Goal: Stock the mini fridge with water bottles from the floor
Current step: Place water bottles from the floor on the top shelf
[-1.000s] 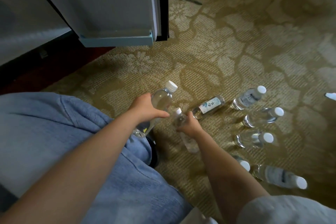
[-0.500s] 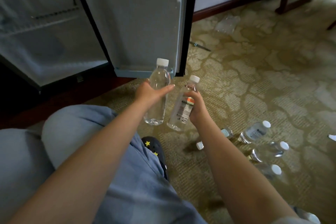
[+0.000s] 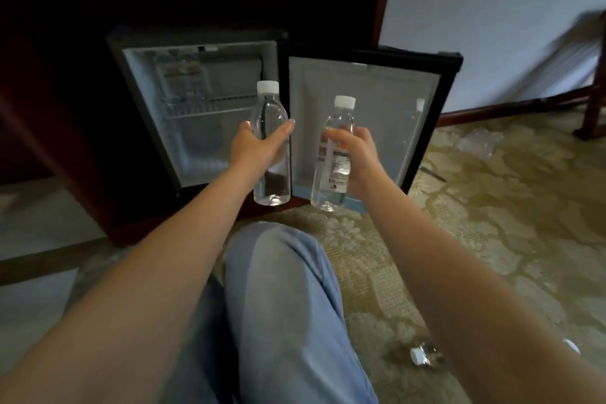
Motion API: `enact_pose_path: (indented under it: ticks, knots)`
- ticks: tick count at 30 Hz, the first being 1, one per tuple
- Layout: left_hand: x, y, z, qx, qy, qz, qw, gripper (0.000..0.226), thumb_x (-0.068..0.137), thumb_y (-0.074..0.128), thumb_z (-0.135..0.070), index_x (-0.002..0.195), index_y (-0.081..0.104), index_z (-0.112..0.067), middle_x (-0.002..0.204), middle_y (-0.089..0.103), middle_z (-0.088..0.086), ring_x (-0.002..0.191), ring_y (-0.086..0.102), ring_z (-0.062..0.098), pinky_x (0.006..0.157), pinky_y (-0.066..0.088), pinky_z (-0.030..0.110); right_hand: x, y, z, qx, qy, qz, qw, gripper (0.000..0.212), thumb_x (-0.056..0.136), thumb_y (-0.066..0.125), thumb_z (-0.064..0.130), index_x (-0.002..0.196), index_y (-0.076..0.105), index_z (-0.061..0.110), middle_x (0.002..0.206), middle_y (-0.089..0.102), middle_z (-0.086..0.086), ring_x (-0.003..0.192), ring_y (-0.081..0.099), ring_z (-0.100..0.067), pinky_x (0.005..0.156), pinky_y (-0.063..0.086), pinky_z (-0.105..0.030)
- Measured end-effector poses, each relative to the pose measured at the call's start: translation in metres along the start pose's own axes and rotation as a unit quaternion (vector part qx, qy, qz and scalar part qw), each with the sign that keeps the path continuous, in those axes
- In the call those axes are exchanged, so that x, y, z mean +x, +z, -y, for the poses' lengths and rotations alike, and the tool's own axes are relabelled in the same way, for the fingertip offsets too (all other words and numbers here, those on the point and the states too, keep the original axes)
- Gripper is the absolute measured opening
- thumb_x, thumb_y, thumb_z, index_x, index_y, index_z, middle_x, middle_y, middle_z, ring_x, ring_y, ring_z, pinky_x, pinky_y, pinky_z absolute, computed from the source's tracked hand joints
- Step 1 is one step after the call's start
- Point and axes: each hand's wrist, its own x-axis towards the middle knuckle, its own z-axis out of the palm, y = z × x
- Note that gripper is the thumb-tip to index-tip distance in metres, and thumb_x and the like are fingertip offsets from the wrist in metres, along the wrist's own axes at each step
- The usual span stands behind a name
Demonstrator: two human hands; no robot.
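Both hands hold bottles upright before the open fridge (image 3: 141, 82), left hand (image 3: 254, 147) clamped on the clear bottle (image 3: 269, 108), right hand (image 3: 357, 154) curled round the labelled bottle (image 3: 341, 121); pushed in together, they may knock the shelf (image 3: 210, 113) and slip.

Clear glossy plastic bottles (image 3: 270, 144), matt patterned carpet (image 3: 492, 207), smooth blue trousers (image 3: 285, 305), perhaps cotton, white plastic fridge lining (image 3: 203, 147).

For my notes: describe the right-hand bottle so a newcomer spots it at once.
Find the open mini fridge, its door swung wide. Of two white-capped bottles held up before it, the labelled bottle is before the door, gripped by the right hand. The bare bottle in the left hand has no label.
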Motion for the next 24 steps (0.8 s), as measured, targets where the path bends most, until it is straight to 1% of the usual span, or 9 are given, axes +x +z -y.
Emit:
enact_pose_path:
  ticks: [2, 6, 10, 12, 14, 18, 21, 22, 24]
  knots:
    - [0.010, -0.025, 0.003, -0.011, -0.004, -0.036, 0.999, 0.090, 0.072, 0.067, -0.061, 0.140, 0.034, -0.011, 0.134, 0.049, 0.000, 0.113, 0.051, 0.016, 0.089, 0.041, 0.028, 0.002, 0.029, 0.008, -0.007, -0.015, 0.030, 0.999, 0.048, 0.068, 0.080, 0.025, 0.104, 0.047, 0.020, 0.107, 0.065, -0.013, 0.088, 0.069, -0.029, 0.086, 0.053, -0.059]
    - [0.030, -0.073, 0.018, -0.042, -0.028, -0.090, 0.995, 0.080, 0.077, 0.066, -0.056, 0.138, 0.036, -0.015, 0.137, 0.047, 0.003, 0.122, 0.049, 0.022, 0.086, 0.041, 0.032, 0.006, 0.086, 0.014, -0.038, -0.023, 0.057, 0.997, 0.051, 0.076, 0.076, 0.027, 0.115, 0.044, 0.017, 0.110, 0.059, -0.004, 0.094, 0.063, -0.020, 0.089, 0.048, -0.048]
    - [0.047, -0.108, 0.035, -0.036, -0.036, -0.142, 0.988, 0.094, 0.069, 0.068, -0.063, 0.140, 0.033, -0.012, 0.139, 0.046, 0.005, 0.120, 0.052, 0.024, 0.093, 0.045, 0.033, 0.016, 0.124, 0.009, -0.073, -0.021, 0.088, 0.993, 0.050, 0.085, 0.070, 0.025, 0.122, 0.040, 0.013, 0.093, 0.050, 0.012, 0.069, 0.051, 0.008, 0.089, 0.033, -0.033]
    - [0.057, -0.119, 0.043, -0.027, -0.040, -0.158, 0.986, 0.106, 0.056, 0.067, -0.070, 0.139, 0.032, -0.013, 0.137, 0.047, 0.006, 0.118, 0.055, 0.026, 0.097, 0.048, 0.039, 0.025, 0.138, 0.003, -0.098, -0.026, 0.098, 0.990, 0.044, 0.085, 0.070, 0.021, 0.116, 0.039, 0.013, 0.087, 0.051, 0.014, 0.057, 0.055, 0.012, 0.086, 0.033, -0.030]
    - [0.069, -0.126, 0.051, 0.000, -0.039, -0.168, 0.985, 0.098, 0.065, 0.069, -0.064, 0.140, 0.032, -0.013, 0.137, 0.047, 0.006, 0.121, 0.052, 0.026, 0.099, 0.045, 0.038, 0.039, 0.152, -0.005, -0.105, -0.033, 0.107, 0.988, 0.045, 0.084, 0.071, 0.016, 0.116, 0.040, 0.009, 0.088, 0.057, 0.011, 0.054, 0.059, 0.012, 0.080, 0.036, -0.028]
    - [0.102, -0.128, 0.068, 0.045, -0.033, -0.176, 0.983, 0.086, 0.074, 0.068, -0.056, 0.141, 0.033, -0.014, 0.141, 0.045, 0.006, 0.127, 0.046, 0.027, 0.100, 0.041, 0.037, 0.074, 0.174, -0.012, -0.121, -0.050, 0.097, 0.987, 0.056, 0.079, 0.075, 0.023, 0.125, 0.045, 0.011, 0.116, 0.059, 0.002, 0.095, 0.057, -0.007, 0.063, 0.034, -0.022]
    - [0.138, -0.126, 0.073, 0.059, -0.031, -0.165, 0.984, 0.086, 0.071, 0.073, -0.054, 0.139, 0.036, -0.017, 0.138, 0.048, 0.005, 0.125, 0.049, 0.026, 0.100, 0.043, 0.038, 0.111, 0.186, -0.021, -0.146, -0.078, 0.089, 0.982, 0.066, 0.077, 0.077, 0.024, 0.133, 0.043, 0.015, 0.125, 0.053, 0.000, 0.113, 0.053, -0.019, 0.086, 0.049, -0.035]
    - [0.150, -0.124, 0.074, 0.069, -0.030, -0.160, 0.984, 0.086, 0.070, 0.074, -0.052, 0.139, 0.036, -0.018, 0.138, 0.049, 0.004, 0.124, 0.049, 0.026, 0.099, 0.043, 0.037, 0.123, 0.190, -0.024, -0.160, -0.088, 0.085, 0.980, 0.073, 0.077, 0.078, 0.024, 0.138, 0.039, 0.014, 0.130, 0.052, -0.001, 0.119, 0.052, -0.021, 0.098, 0.046, -0.040]
    - [0.175, -0.119, 0.073, 0.093, -0.027, -0.153, 0.984, 0.090, 0.069, 0.076, -0.049, 0.141, 0.034, -0.018, 0.139, 0.048, 0.004, 0.125, 0.049, 0.026, 0.100, 0.044, 0.037, 0.147, 0.198, -0.027, -0.194, -0.112, 0.081, 0.971, 0.078, 0.078, 0.077, 0.022, 0.142, 0.034, 0.016, 0.139, 0.046, -0.001, 0.126, 0.047, -0.021, 0.106, 0.042, -0.042]
